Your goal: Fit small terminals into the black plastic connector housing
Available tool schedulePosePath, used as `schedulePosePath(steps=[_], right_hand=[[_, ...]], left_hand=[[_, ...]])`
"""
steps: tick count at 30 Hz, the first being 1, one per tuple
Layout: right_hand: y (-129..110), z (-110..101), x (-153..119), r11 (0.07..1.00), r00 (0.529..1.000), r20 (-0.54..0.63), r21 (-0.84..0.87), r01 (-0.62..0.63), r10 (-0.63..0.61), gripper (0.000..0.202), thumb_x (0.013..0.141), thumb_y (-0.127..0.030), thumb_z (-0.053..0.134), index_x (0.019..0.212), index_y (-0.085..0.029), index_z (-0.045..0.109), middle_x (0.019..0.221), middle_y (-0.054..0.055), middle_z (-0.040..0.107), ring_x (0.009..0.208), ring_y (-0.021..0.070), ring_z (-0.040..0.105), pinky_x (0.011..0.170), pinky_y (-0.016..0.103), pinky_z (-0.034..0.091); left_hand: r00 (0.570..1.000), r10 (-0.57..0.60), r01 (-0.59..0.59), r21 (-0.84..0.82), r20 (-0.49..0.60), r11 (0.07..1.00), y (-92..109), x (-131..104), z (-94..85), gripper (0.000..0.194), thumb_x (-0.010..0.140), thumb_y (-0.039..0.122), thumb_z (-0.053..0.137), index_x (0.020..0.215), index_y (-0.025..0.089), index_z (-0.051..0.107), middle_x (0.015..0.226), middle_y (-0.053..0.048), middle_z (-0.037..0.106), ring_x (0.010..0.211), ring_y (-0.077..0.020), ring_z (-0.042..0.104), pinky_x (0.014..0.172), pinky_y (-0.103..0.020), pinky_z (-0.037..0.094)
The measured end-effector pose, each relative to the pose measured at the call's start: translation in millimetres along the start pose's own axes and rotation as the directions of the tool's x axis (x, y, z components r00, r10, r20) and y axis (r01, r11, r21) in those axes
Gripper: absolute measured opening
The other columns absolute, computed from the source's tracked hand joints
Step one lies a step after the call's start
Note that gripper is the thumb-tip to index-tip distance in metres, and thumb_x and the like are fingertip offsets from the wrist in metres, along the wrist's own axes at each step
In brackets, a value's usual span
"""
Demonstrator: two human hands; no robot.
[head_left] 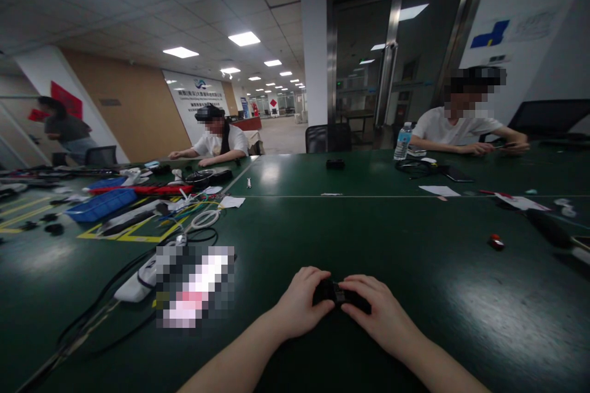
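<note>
Low over the green table (286,227), in the lower middle of the view, a small dark object (340,296) sits between my two hands. My left hand (302,302) is curled round its left end, thumb in front and fingers behind. From the other side my right hand (375,307) grips it the same way, with the fingertips of both hands close together at its middle. It is black and fairly long, with a blocky middle part. Fingers cover much of it, so its exact kind cannot be made out.
To my left lie a white power strip (138,282), cables and a blue tray (101,204). Further off are a black case (335,164), a water bottle (402,141) and papers (439,191). A small red-and-black item (496,242) is at right. Two people sit across the table.
</note>
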State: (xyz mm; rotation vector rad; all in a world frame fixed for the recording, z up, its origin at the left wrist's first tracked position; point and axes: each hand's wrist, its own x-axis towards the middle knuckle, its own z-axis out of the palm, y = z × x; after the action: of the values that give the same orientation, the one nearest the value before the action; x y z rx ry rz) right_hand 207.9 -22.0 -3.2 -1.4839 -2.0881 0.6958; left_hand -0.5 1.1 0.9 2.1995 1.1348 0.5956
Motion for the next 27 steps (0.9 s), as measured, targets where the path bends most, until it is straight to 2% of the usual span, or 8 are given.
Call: schedulePosePath(steps=[10, 16, 27], right_hand=[[-3.2, 0.4, 1.1, 1.0, 1.0, -0.018, -0.021, 0.02, -0.02, 0.031, 0.078, -0.034, 0.059, 0.109, -0.03, 0.061, 0.116, 0.002, 0.059, 0.11, 0.0237, 0.051, 0.096, 0.04, 0.037], [-4.4, -0.6, 1.6, 1.0, 1.0, 0.002, -0.007, -0.021, 0.021, 0.033, 0.078, -0.038, 0.058, 0.111, -0.031, 0.06, 0.118, 0.002, 0.057, 0.112, 0.024, 0.049, 0.096, 0.041, 0.037], [-6.1, -2.0, 1.6, 1.0, 1.0, 0.005, 0.004, -0.023, 0.023, 0.031, 0.081, -0.039, 0.056, 0.11, -0.031, 0.061, 0.12, 0.001, 0.056, 0.113, 0.0234, 0.048, 0.097, 0.041, 0.037]], left_hand=[[1.0, 0.016, -0.016, 0.008, -0.006, 1.0, -1.2, 0.2, 0.9, 0.048, 0.076, 0.025, 0.061, 0.122, 0.021, 0.048, 0.12, -0.008, 0.049, 0.111, -0.0238, 0.043, 0.098, -0.039, 0.035], [1.0, 0.022, -0.022, 0.006, -0.013, 1.0, -2.0, 1.2, 1.8, 0.046, 0.077, 0.025, 0.061, 0.122, 0.022, 0.049, 0.119, -0.008, 0.05, 0.11, -0.0236, 0.044, 0.097, -0.04, 0.036], [1.0, 0.016, -0.016, -0.001, -0.013, 1.0, -4.7, -0.1, 3.0, 0.046, 0.079, 0.027, 0.06, 0.124, 0.023, 0.047, 0.124, -0.007, 0.048, 0.115, -0.0234, 0.042, 0.099, -0.039, 0.034]])
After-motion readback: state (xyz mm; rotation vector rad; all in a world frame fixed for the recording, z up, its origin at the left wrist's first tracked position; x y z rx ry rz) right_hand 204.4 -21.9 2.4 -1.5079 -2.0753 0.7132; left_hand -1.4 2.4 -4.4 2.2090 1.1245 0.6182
